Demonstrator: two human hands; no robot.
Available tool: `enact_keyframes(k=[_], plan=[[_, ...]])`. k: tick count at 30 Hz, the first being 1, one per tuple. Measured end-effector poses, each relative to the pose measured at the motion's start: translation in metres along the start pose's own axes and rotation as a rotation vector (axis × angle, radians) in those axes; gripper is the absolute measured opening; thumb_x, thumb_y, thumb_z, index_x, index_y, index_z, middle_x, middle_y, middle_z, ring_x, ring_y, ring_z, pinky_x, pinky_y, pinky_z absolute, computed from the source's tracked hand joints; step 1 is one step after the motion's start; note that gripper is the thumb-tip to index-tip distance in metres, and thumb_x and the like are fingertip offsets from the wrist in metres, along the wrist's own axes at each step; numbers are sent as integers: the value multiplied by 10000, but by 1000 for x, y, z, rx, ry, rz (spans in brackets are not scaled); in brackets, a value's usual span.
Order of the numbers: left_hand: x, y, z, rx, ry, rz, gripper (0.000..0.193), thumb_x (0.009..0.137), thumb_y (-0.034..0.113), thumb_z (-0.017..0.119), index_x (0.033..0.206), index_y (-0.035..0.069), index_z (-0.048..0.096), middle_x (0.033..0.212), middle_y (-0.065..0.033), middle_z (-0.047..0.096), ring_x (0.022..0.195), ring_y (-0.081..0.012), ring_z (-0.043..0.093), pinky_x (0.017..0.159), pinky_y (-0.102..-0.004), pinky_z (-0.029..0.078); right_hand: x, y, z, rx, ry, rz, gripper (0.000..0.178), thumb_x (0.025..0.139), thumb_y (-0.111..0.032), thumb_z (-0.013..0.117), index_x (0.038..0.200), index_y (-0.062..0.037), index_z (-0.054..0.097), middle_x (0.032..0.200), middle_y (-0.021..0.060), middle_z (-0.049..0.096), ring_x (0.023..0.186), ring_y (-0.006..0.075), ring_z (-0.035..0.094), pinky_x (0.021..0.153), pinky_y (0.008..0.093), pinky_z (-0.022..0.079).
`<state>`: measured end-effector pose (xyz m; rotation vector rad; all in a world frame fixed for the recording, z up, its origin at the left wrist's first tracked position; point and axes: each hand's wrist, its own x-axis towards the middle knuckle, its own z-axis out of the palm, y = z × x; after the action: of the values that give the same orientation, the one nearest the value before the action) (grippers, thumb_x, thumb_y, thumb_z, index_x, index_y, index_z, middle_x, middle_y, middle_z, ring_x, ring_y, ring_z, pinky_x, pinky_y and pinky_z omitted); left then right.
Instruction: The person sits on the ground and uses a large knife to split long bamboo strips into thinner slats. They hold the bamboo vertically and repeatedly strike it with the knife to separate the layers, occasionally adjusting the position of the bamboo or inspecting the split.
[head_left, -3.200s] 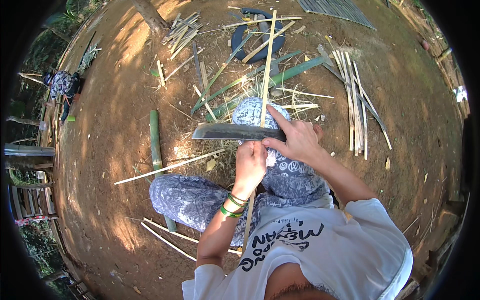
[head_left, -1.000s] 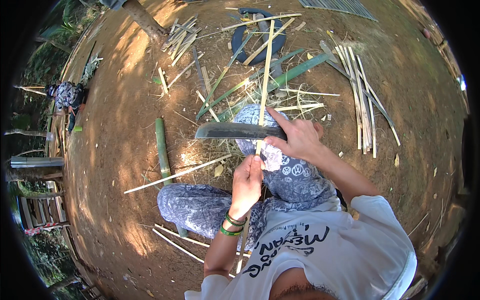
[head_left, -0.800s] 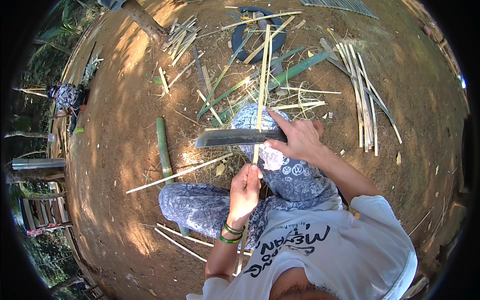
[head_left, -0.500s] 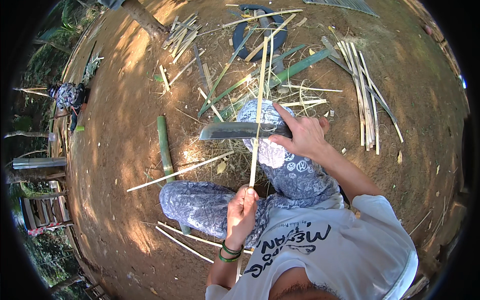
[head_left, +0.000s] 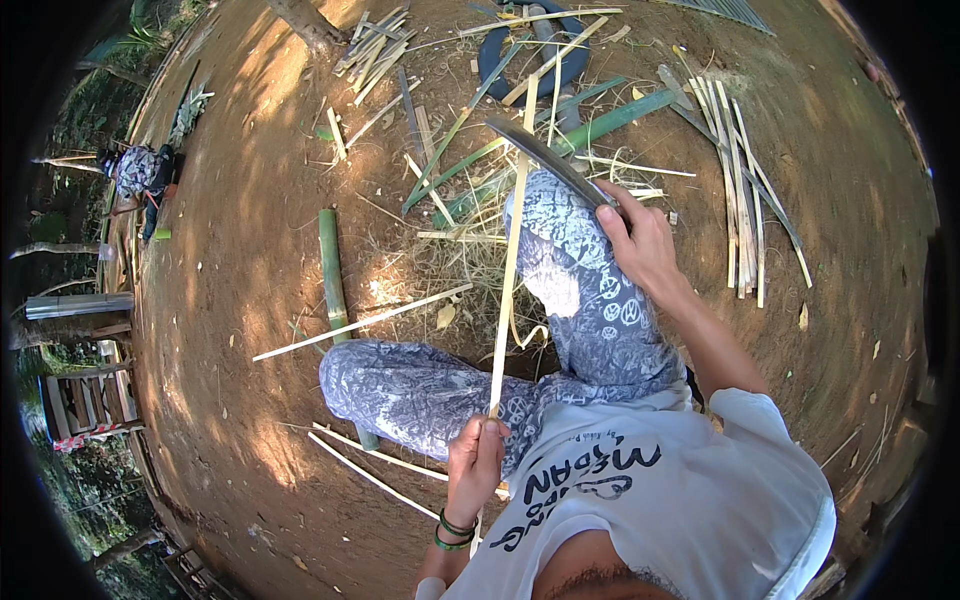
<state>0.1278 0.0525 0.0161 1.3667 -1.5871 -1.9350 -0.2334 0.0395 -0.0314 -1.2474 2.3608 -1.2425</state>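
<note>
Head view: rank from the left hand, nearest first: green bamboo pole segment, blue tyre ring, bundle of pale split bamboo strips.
1. Green bamboo pole segment, on the dirt left of the left hand.
2. Bundle of pale split bamboo strips, far right.
3. Blue tyre ring, top centre.

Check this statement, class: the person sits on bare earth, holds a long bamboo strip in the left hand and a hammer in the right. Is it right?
Not quite. The right hand holds a big knife with a long dark blade, not a hammer. The rest stands: the person sits on bare earth, and the left hand grips the bamboo strip. The head view shows it.
</note>
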Motion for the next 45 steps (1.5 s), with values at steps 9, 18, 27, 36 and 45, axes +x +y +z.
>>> enact_keyframes(k=[9,18,27,36,45], plan=[[71,46,32,-24,-190,155,233,1082,196,439,1205,53,576,605,33,475,500,-36,446,453,-206,366,-32,-28,-25,283,-87,-306,797,921,-699,486,1348,-32,575,542,72,502,500,237,574,505,385,411],[103,41,35,-641,-364,-100,286,1028,266,451,936,31,584,654,28,393,485,-70,356,447,-221,257,-56,-53,-27,3,-172,-438,790,688,-564,798,1284,-75,626,750,132,709,576,292,668,562,388,491],[107,43,35,-596,-364,-93,247,1030,225,471,984,20,601,638,41,398,469,-59,353,441,-212,262,-54,-52,-23,9,-179,-416,728,737,-515,788,1266,-45,618,789,136,722,585,305,671,576,404,519],[104,37,61,-6,-94,310,198,1072,188,468,1105,44,601,676,46,475,516,-2,378,453,-174,314,-34,-49,-23,-149,-204,-393,717,785,-558,730,1277,-53,600,667,141,667,536,356,632,551,464,505],[71,23,56,277,89,288,159,1042,115,500,1066,27,630,638,72,428,571,-12,361,501,-219,298,-22,-40,-11,-140,-242,-269,752,792,-461,753,1429,-216,439,535,152,571,556,408,630,576,506,513]])
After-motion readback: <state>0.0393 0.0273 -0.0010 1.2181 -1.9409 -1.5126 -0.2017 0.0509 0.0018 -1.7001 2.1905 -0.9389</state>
